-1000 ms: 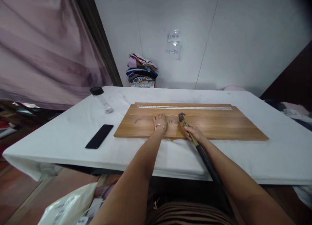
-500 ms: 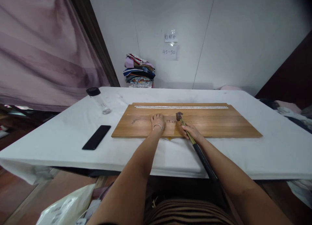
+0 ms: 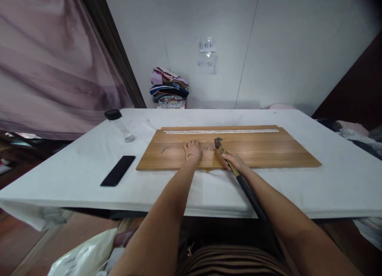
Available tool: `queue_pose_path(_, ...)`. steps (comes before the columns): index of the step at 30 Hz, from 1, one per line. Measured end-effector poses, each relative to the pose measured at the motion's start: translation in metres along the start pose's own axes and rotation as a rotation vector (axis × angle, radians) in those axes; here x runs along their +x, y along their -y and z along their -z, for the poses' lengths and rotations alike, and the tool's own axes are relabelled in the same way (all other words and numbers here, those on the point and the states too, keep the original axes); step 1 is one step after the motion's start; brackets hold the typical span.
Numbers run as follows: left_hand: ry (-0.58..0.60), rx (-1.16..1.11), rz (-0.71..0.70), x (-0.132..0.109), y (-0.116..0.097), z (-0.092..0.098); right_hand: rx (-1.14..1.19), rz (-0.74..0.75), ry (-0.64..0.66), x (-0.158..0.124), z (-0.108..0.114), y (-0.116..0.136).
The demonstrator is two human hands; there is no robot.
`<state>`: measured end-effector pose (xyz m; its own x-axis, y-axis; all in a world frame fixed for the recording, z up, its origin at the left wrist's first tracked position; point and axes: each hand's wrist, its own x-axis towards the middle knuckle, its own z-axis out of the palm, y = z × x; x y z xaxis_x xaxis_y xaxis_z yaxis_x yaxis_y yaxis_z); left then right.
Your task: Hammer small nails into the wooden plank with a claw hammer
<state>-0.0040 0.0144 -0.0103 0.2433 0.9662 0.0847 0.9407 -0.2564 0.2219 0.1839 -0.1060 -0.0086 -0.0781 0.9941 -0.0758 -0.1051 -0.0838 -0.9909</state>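
A long wooden board [image 3: 268,150] lies on a white-covered table [image 3: 89,164]. My left hand [image 3: 193,149] rests flat on the board with fingers spread, a bracelet at the wrist. My right hand [image 3: 233,161] grips the shaft of a hammer [image 3: 222,148], close to its dark head, which sits over a short row of small nails [image 3: 210,149] in the board. The hammer's long black handle runs back under my forearm. A white strip [image 3: 221,131] runs along the board's far edge.
A black phone [image 3: 117,171] lies left of the board, and a clear bottle with a black cap [image 3: 119,124] stands behind it. Folded clothes [image 3: 168,92] are stacked against the white wall. A pink curtain hangs at left; a plastic bag [image 3: 80,258] sits below.
Only the camera view has shifted slightly; both hands and the hammer keep their places on the board.
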Motion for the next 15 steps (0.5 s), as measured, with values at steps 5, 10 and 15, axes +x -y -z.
queue_pose_path(5, 0.011, 0.003, -0.002, 0.0, 0.0005, 0.0004, -0.01, -0.005, -0.027, -0.0007, -0.0004, -0.0001)
queue_pose_path(10, 0.021, 0.009, 0.005, -0.0012, -0.0003, 0.0028, -0.02, -0.002, -0.021, -0.001, -0.001, -0.0011)
queue_pose_path(15, 0.008, 0.006, -0.002, -0.0005, 0.0006, 0.0012, -0.002, -0.008, -0.011, -0.001, -0.002, 0.0013)
